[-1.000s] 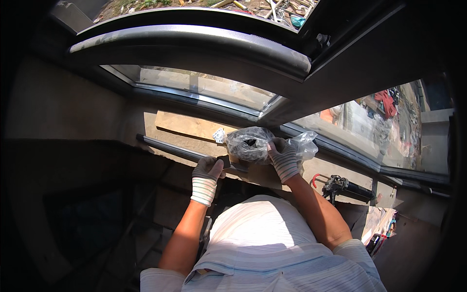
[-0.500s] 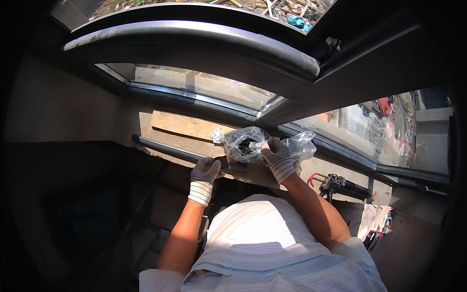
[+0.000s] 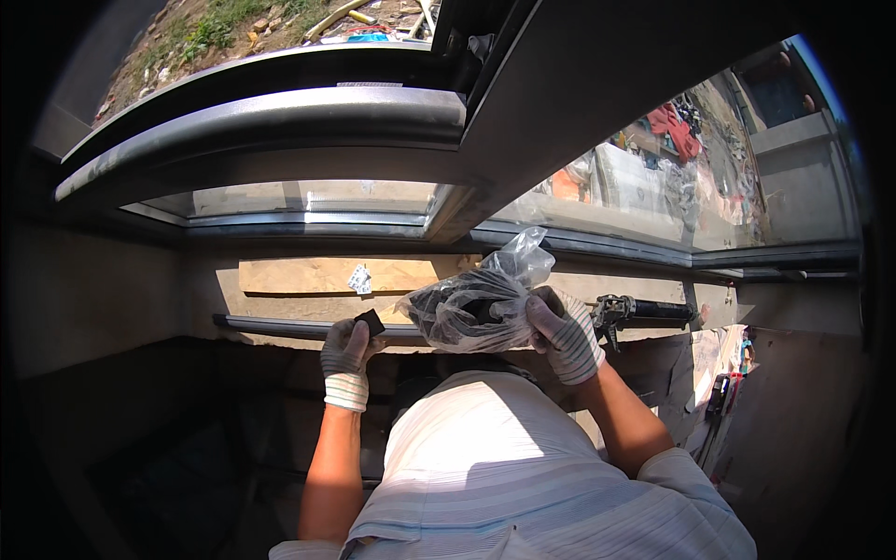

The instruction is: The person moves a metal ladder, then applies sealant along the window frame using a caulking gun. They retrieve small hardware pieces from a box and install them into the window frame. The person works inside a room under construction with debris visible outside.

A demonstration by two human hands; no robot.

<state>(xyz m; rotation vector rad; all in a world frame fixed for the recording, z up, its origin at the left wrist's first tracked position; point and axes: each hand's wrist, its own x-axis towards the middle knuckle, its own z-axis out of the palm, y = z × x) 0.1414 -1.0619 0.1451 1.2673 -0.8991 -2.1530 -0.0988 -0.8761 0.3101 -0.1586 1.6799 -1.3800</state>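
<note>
Both my hands wear pale striped work gloves with the fingertips bare. Between thumb and fingers, my left hand (image 3: 346, 353) pinches a small flat black piece (image 3: 371, 323); its exact kind does not show. My right hand (image 3: 565, 334) grips a clear plastic bag (image 3: 509, 308) by its gathered neck. Dark parts show through the film, too blurred to name. The bag is lifted over the sill, just in front of my body. Behind my left hand, a long dark grey strip (image 3: 280, 325) lies along the sill's front edge.
A wooden board (image 3: 308, 275) lies on the sill, with a small white printed packet (image 3: 359, 278) on it. Right of the bag rests a caulking gun (image 3: 644, 313). Dark window frames (image 3: 327, 227) rise behind, and a thick rounded frame bar (image 3: 280, 112) crosses above the hands.
My right hand has raised the bag off the sill and toward me, now holding its neck. My left hand has moved left with the black piece. The view has shifted right.
</note>
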